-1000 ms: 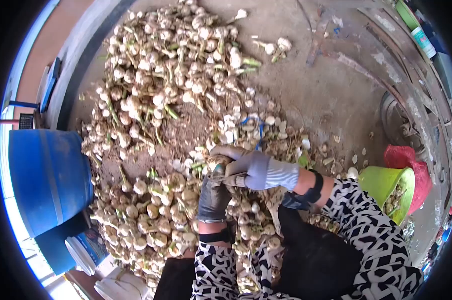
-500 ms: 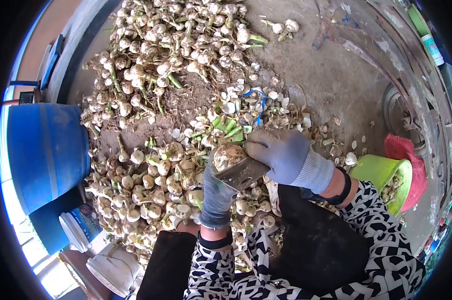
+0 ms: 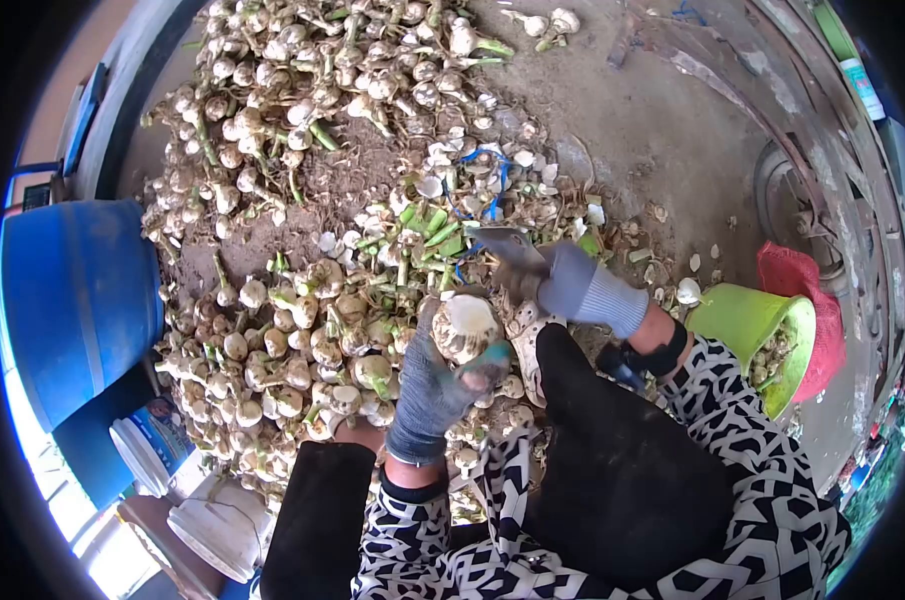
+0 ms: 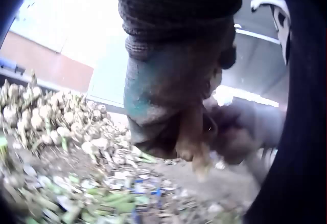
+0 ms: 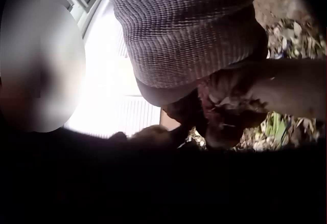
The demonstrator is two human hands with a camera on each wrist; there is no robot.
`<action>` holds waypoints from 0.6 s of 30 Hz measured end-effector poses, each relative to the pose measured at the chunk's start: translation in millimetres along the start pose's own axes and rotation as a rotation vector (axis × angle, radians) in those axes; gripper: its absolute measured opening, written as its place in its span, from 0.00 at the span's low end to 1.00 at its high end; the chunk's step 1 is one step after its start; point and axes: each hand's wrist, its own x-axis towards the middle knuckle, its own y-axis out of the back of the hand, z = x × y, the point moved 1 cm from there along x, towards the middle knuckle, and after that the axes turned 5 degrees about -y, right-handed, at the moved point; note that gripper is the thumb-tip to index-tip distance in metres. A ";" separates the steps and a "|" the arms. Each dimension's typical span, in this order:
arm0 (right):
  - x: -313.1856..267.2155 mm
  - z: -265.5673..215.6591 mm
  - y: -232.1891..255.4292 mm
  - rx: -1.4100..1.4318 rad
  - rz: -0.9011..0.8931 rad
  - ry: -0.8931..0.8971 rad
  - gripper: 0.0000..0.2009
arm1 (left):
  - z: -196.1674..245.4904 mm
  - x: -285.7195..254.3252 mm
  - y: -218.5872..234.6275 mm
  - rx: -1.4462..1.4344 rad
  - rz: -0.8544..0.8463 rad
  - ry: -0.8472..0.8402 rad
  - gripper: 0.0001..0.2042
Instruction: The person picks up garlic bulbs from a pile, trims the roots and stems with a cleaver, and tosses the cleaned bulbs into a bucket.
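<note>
In the head view my gloved left hand (image 3: 430,385) grips a garlic bulb (image 3: 469,322), whose pale, bared face is turned up. To its right, my gloved right hand (image 3: 570,285) holds a flat metal blade (image 3: 507,243), which stands apart from the bulb, above and to its right. The left wrist view shows the left glove (image 4: 163,96) from close by, with the bulb mostly hidden behind it. In the right wrist view the right hand (image 5: 219,111) is dark, its fingers wrapped round what looks like the blade (image 5: 296,88).
Garlic with stems (image 3: 302,90) is heaped at the top, trimmed bulbs (image 3: 272,350) lie left of the hands. Peel and cut stems (image 3: 437,225) lie beyond them. A blue barrel (image 3: 82,300) stands left, a green bucket (image 3: 742,320) and red sack (image 3: 822,340) right.
The right hand has moved the blade off the bulb, upward and away from the left hand. The bulb now shows a pale face. The head view has shifted slightly.
</note>
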 end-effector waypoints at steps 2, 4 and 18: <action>-26.3 -39.7 5.0 0.242 -0.128 -0.053 0.12 | -1.2 21.9 17.5 0.607 -0.036 -0.218 0.42; -27.8 -44.5 3.8 0.231 -0.199 -0.176 0.11 | 0.5 19.7 23.7 1.141 -0.059 -0.224 0.44; 12.3 26.0 -1.3 -0.545 0.329 0.129 0.09 | -15.4 -0.9 -2.6 -0.032 0.261 -0.093 0.25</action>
